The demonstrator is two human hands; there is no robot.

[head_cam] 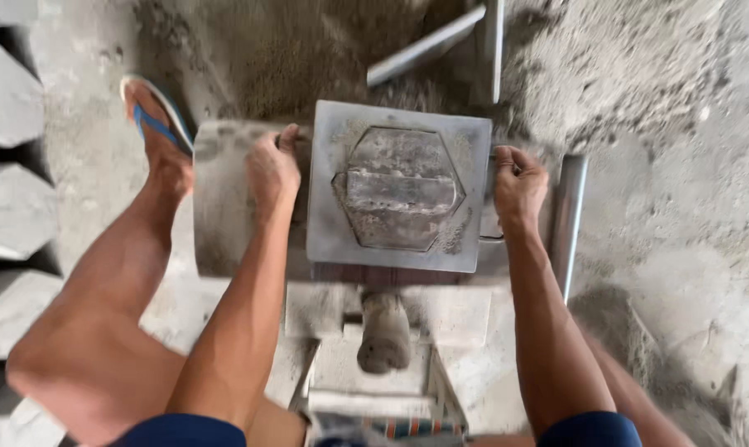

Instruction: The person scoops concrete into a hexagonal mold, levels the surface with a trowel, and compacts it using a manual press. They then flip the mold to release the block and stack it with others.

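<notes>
A square grey metal mould [399,186] with a hexagonal recess sits on a metal press frame in the middle of the head view. My left hand [272,168] grips the mould's left side, fingers closed over its edge. My right hand [517,184] is closed on the right side, on what looks like a handle. Grey cement residue coats the hexagonal plate inside the mould. Below the mould a dusty rounded handle [383,333] sticks out toward me.
Finished hexagonal concrete blocks [8,190] line the left edge. A pile of damp sand mix [308,58] lies beyond the press. A metal pipe [566,219] runs along the right side. My left foot in a blue sandal [155,116] rests on the dusty floor.
</notes>
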